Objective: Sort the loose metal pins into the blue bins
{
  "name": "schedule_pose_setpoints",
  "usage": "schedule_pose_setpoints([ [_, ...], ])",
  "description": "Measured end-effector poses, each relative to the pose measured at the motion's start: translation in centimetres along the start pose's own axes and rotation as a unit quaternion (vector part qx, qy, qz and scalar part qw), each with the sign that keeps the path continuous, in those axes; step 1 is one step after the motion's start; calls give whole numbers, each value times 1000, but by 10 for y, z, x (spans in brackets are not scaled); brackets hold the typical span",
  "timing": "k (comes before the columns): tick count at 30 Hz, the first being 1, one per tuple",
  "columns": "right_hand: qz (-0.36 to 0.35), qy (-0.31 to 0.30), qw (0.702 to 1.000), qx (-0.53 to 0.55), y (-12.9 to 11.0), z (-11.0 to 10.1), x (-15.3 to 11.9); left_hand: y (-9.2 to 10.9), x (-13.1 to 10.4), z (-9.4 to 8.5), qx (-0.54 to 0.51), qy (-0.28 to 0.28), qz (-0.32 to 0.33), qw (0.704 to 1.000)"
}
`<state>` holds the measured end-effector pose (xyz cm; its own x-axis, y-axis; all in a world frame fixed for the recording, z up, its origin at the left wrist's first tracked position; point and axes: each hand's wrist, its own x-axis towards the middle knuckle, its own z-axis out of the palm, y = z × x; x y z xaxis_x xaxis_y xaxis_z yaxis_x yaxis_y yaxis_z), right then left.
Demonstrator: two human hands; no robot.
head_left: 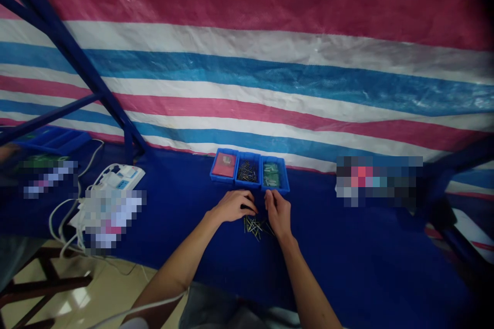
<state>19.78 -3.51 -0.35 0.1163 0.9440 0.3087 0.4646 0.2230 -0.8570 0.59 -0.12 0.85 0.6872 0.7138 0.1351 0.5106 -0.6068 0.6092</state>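
My left hand (236,205) is just in front of the small blue bins, fingers curved and apart over the near end of a loose pile of thin screws or nails (252,227) on the blue table. To the right of that pile, my right hand (280,214) has its fingers curled together, thumb against them, close to the right bin (286,177). Whatever its fingertips hold, if anything, is too small to make out. Dark screw-like pieces (247,171) fill the middle bin (249,185). Green and clear small parts (271,175) lie in the right bin. A red flat piece (224,165) sits in the left bin (222,180).
A striped plastic sheet (270,97) hangs behind the blue table (339,252). At left are a white power strip (129,177) with cables, blue frame bars (83,64) and a blue divided tray (57,141). Blurred items (370,180) stand at right. Part of another person's hand (7,151) shows far left.
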Motion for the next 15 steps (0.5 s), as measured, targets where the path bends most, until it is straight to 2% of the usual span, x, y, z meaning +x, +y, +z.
schedule_pose_setpoints([
  [15, 7, -8, 1000, 22, -3, 0, 1, 4, 0, 0, 70, -24, 25, 997],
])
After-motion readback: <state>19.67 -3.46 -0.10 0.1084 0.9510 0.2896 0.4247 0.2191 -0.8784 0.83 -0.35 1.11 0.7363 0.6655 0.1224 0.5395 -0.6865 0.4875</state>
